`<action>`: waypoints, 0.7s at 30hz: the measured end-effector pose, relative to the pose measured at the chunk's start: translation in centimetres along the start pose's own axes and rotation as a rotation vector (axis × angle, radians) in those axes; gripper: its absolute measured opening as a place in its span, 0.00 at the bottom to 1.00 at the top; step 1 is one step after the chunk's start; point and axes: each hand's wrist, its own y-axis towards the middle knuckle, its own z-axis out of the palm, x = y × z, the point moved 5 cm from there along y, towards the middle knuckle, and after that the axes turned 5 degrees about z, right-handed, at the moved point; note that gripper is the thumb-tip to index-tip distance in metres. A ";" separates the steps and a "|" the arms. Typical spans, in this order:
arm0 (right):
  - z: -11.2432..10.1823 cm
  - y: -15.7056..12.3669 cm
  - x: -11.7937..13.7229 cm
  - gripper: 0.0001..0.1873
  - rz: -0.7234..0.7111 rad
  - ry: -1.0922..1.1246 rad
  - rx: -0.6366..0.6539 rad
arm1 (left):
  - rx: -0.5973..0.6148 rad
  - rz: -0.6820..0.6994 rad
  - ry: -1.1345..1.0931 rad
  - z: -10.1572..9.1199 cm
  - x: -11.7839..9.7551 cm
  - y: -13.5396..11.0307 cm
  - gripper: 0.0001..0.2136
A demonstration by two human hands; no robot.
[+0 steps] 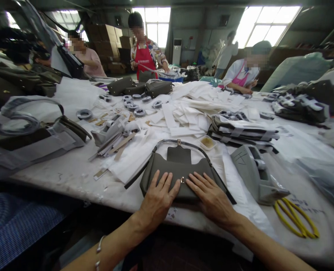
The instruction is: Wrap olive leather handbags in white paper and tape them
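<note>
A dark olive handbag [161, 165] lies at the table's front edge, its flap [179, 155] folded back away from me. The wrapped handle [167, 142] arches behind it, and a small metal clasp [182, 180] sits mid-front. Flat on the bag's front left rests my left hand [160, 194], fingers stretched out. My right hand [212, 195] lies on the right half the same way, fingers spread. Neither hand grips anything; the clasp is between them.
A grey tape dispenser [254, 173] and yellow cord loops [296, 220] lie at right. Stacked bags [240, 131] and white paper sheets [184, 116] stand behind. More bags [37, 146] lie left, near several tape rolls [84, 114]. Co-workers [144, 56] stand across the table.
</note>
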 end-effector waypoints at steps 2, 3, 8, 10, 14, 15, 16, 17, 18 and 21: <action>-0.4 0.5 -0.2 0.34 0.029 0.063 0.055 | -0.003 -0.041 0.007 -0.2 0.7 -0.5 0.24; -0.6 1.0 -0.3 0.34 0.053 0.095 0.097 | -0.006 -0.058 0.016 -0.1 0.9 -0.7 0.26; -0.8 4.9 -0.1 0.39 0.153 0.217 0.323 | -0.038 -0.077 0.060 1.5 0.7 -1.5 0.36; -0.2 6.2 0.5 0.43 0.124 0.231 0.374 | -0.069 -0.055 0.058 1.8 0.6 -1.8 0.38; 2.0 6.6 0.7 0.49 0.095 0.234 0.332 | -0.137 -0.011 0.005 1.1 0.9 -1.9 0.37; 2.6 6.3 0.5 0.51 0.094 0.230 0.304 | -0.155 -0.016 -0.019 0.8 1.0 -1.5 0.35; 3.2 5.9 0.3 0.52 0.087 0.224 0.275 | -0.172 -0.028 -0.046 0.4 1.1 -0.9 0.35; 3.7 5.6 0.1 0.52 0.070 0.221 0.247 | -0.178 -0.046 -0.075 0.0 1.1 -0.2 0.35; 4.1 5.2 0.0 0.52 0.043 0.221 0.221 | -0.176 -0.060 -0.103 -0.2 1.2 0.7 0.35; 4.4 4.6 -0.4 0.51 -0.010 0.240 0.167 | -0.113 -0.041 -0.145 0.2 1.1 2.9 0.39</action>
